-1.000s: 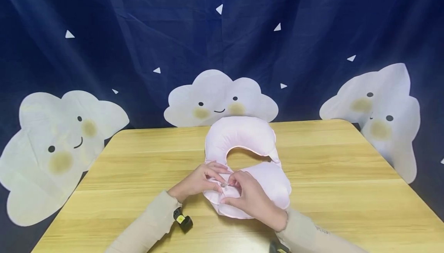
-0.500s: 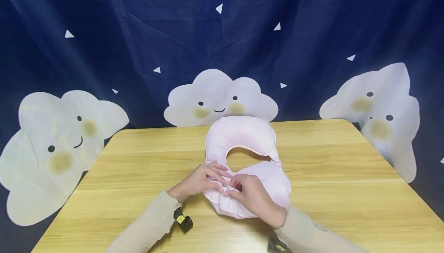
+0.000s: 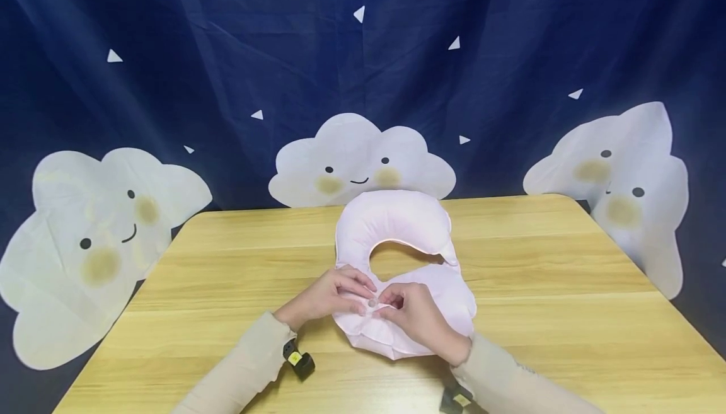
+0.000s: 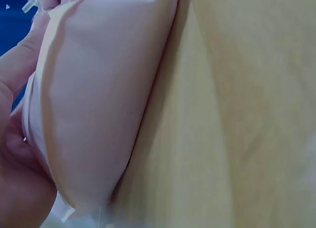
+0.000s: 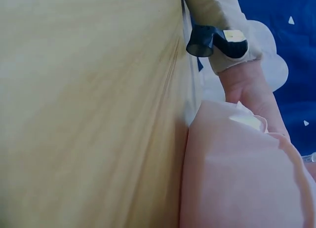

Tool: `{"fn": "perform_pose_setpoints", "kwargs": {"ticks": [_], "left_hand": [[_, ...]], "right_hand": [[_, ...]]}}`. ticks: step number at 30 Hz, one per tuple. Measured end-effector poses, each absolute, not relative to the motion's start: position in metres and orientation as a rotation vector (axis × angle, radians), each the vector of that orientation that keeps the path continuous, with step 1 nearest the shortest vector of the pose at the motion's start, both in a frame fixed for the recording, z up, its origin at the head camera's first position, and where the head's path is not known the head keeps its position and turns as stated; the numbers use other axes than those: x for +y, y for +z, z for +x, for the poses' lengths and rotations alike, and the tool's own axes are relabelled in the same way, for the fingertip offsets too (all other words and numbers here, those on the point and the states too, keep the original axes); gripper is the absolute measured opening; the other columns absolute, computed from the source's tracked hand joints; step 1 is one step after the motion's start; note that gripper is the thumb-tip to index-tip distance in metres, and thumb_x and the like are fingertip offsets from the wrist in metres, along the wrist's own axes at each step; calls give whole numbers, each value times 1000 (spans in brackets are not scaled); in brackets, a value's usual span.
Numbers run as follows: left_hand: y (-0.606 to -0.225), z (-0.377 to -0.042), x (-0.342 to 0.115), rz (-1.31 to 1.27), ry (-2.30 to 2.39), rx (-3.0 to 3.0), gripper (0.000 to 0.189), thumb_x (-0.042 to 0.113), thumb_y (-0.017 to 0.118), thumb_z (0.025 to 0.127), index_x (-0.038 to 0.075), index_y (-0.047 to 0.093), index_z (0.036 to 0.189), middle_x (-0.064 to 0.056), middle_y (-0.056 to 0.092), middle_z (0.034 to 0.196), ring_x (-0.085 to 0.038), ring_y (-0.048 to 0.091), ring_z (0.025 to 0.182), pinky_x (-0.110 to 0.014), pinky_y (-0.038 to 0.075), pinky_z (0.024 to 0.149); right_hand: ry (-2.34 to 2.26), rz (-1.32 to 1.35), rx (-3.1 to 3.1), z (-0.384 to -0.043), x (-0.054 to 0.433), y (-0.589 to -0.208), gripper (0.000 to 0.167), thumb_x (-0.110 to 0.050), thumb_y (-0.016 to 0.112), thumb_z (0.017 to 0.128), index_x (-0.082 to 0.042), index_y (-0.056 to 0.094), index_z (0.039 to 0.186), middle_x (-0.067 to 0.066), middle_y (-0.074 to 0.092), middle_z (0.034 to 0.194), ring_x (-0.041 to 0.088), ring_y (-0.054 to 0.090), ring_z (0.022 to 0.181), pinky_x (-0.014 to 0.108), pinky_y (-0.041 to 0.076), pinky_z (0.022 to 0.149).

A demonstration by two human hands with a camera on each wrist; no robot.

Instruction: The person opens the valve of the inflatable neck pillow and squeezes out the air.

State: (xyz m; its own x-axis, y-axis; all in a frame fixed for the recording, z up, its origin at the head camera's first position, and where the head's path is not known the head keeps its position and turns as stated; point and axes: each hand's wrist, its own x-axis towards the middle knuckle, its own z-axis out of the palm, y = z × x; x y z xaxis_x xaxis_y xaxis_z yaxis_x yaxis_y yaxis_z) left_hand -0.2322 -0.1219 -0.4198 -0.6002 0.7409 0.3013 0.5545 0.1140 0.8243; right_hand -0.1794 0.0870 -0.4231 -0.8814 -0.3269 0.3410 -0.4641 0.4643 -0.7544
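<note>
A pale pink inflatable neck pillow (image 3: 391, 215) lies on the table, its U-shaped opening facing right. On its near left part sits a small clear air valve (image 3: 372, 303), which sticks up from the fabric in the left wrist view (image 4: 30, 4). From the left, my left hand (image 3: 320, 294) grips the pillow beside the valve with thumb and fingers. My right hand (image 3: 416, 314) pinches with thumb and forefinger at the valve's right side. Its fingers hide whether it has the valve's cap or the fabric. Folds run through the pillow's near edge.
The wood-grain table (image 3: 238, 256) extends on both sides of the pillow. Behind it hangs a dark blue curtain (image 3: 306, 42) with white clouds and triangles. A black wrist camera (image 3: 299, 362) is strapped below the left sleeve, another (image 3: 455, 399) below the right.
My right thumb has moved up towards the forefinger at the valve. The valve has shifted slightly right, and the pillow's near edge has become more creased. My left hand has barely moved.
</note>
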Motion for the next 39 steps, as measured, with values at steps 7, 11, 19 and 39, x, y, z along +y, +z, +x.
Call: {"fn": "perform_pose_setpoints", "kwargs": {"ticks": [7, 11, 19, 39], "left_hand": [[-417, -231, -118, 1272, 1500, 2153, 21, 1, 76, 74, -5, 71, 93, -13, 61, 97, -17, 52, 100, -27, 37, 96], [-434, -239, -118, 1257, 1509, 2144, 19, 6, 77, 75, -1, 73, 93, -8, 61, 97, -15, 52, 100, -29, 36, 96], [-444, -243, -118, 1173, 1559, 2145, 14, 1, 77, 73, -2, 73, 86, -4, 58, 88, -7, 50, 90, -22, 42, 83], [-450, -244, -119, 1132, 1577, 2140, 12, 4, 74, 77, -4, 73, 85, -4, 63, 79, -7, 53, 80, -23, 44, 74]], "right_hand": [[1473, 670, -2560, -180, 88, -425, 12, -1, 78, 71, -9, 69, 70, -10, 56, 58, -2, 42, 57, 18, 40, 53], [1511, 678, -2527, -182, 89, -428, 12, 0, 78, 70, -9, 69, 68, -7, 59, 58, -2, 44, 57, 18, 41, 54], [1615, 694, -2479, -183, 89, -429, 10, -3, 79, 71, -5, 70, 67, 1, 66, 63, -2, 49, 58, 17, 45, 55], [1678, 723, -2514, -187, 93, -434, 9, -4, 75, 76, -3, 70, 68, 5, 68, 67, 0, 53, 61, 19, 47, 59]]}}
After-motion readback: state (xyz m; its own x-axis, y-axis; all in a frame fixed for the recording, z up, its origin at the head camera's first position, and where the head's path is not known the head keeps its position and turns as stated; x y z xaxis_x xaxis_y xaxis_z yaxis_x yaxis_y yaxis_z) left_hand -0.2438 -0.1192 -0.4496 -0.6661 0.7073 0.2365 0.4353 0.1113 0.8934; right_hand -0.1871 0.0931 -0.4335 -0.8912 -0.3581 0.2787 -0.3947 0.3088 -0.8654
